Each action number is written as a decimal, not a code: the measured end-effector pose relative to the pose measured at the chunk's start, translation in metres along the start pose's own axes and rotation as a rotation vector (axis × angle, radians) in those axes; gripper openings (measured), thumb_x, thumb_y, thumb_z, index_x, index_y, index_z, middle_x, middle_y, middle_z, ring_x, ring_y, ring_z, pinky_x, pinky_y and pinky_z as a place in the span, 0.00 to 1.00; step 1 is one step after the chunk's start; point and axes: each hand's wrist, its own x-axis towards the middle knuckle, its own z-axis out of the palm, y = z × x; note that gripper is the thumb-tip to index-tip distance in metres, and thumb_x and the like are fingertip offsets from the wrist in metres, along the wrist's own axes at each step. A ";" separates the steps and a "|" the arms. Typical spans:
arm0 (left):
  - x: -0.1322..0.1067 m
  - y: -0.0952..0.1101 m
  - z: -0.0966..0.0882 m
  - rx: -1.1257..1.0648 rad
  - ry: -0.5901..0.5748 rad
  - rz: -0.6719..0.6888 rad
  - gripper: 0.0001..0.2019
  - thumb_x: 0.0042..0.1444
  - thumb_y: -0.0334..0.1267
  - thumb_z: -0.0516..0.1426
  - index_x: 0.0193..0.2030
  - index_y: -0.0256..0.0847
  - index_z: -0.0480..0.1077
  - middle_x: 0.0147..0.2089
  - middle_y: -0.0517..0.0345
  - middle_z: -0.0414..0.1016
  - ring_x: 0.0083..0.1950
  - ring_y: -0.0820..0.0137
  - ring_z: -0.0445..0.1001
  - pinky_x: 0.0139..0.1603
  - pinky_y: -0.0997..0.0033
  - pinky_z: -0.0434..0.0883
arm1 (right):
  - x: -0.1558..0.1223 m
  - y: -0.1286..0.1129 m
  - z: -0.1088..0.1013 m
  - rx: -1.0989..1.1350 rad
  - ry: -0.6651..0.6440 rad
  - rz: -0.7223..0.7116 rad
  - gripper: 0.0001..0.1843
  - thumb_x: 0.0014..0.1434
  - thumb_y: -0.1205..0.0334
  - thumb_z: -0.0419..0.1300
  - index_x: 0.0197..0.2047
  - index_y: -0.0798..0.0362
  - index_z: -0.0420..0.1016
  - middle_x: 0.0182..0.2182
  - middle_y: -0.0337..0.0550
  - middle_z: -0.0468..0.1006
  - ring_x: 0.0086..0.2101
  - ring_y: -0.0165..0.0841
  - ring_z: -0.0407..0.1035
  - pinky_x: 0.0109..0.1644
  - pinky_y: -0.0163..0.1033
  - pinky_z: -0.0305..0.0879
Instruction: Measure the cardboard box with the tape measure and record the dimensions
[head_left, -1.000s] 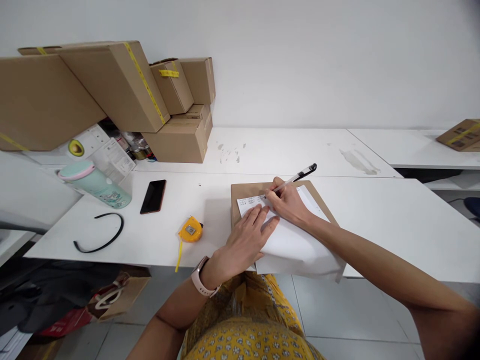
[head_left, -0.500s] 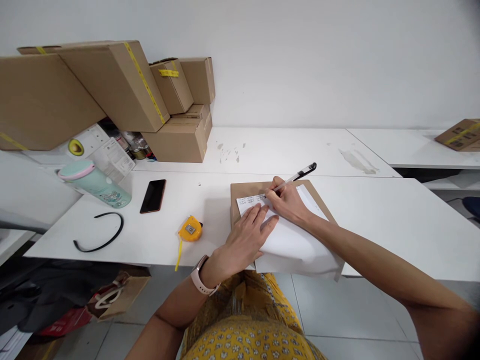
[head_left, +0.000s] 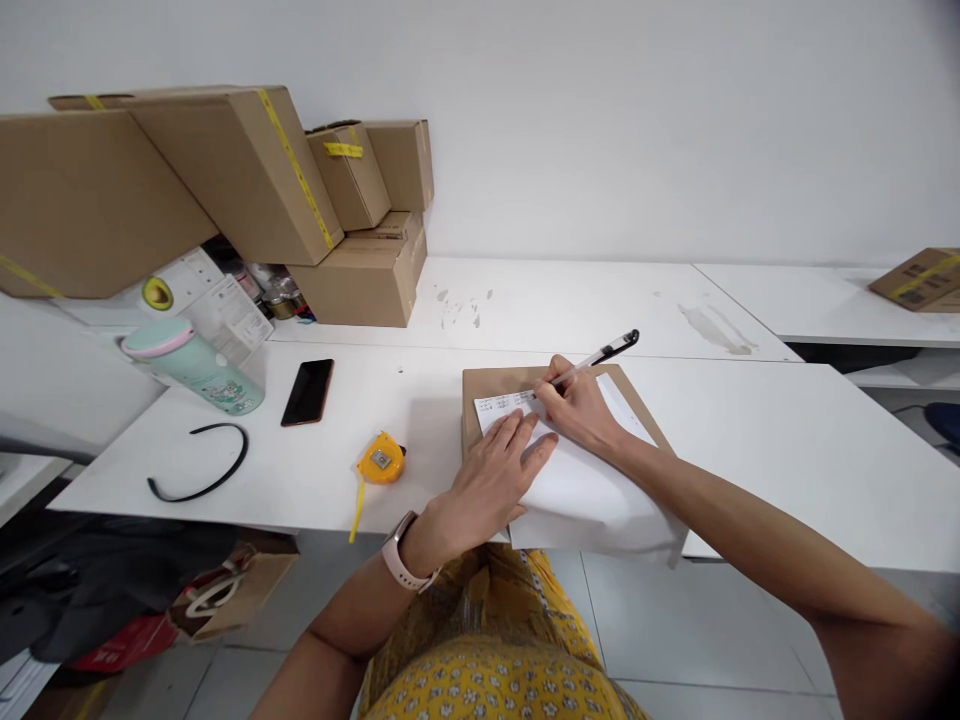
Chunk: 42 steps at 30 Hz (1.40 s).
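A white sheet of paper [head_left: 577,490] lies over a brown cardboard box [head_left: 517,379] at the table's front edge. Rows of small handwriting run along the sheet's top left. My right hand [head_left: 577,405] is closed around a pen [head_left: 604,354] with a clear barrel and black end, its tip at the writing. Flat on the paper, just left of it, rests my left hand [head_left: 499,475], fingers stretched out and holding nothing. The sheet's lower edge hangs past the front of the box.
On the white table [head_left: 427,400] to the left are a yellow tape measure [head_left: 382,458], a phone [head_left: 307,392], a black headband [head_left: 240,460] and a mint tumbler [head_left: 199,368]. Stacked cardboard boxes [head_left: 352,290] stand behind them. Another box [head_left: 919,280] sits far right.
The pen and my right hand have shifted very slightly to the right along the writing. My left hand stays in place on the paper.
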 end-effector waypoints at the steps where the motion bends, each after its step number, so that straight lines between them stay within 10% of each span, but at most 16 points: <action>1: 0.000 0.000 0.000 -0.003 0.002 0.002 0.52 0.43 0.42 0.75 0.71 0.32 0.54 0.74 0.28 0.56 0.75 0.42 0.54 0.72 0.45 0.60 | 0.000 0.000 0.000 0.000 0.000 0.011 0.09 0.57 0.63 0.55 0.26 0.49 0.59 0.19 0.31 0.61 0.21 0.27 0.56 0.26 0.37 0.52; 37: 0.000 -0.001 0.000 0.022 0.005 0.006 0.52 0.44 0.43 0.75 0.71 0.32 0.54 0.73 0.29 0.57 0.75 0.42 0.55 0.72 0.46 0.61 | 0.000 0.002 0.003 -0.004 -0.005 0.032 0.09 0.56 0.62 0.56 0.27 0.48 0.58 0.18 0.30 0.61 0.20 0.28 0.56 0.25 0.37 0.51; 42: -0.003 -0.001 0.002 0.010 0.045 0.012 0.52 0.43 0.41 0.75 0.71 0.33 0.54 0.73 0.31 0.57 0.75 0.43 0.55 0.73 0.47 0.58 | -0.003 -0.004 -0.017 0.030 0.230 -0.016 0.11 0.61 0.56 0.57 0.30 0.48 0.61 0.22 0.33 0.67 0.23 0.29 0.64 0.29 0.37 0.58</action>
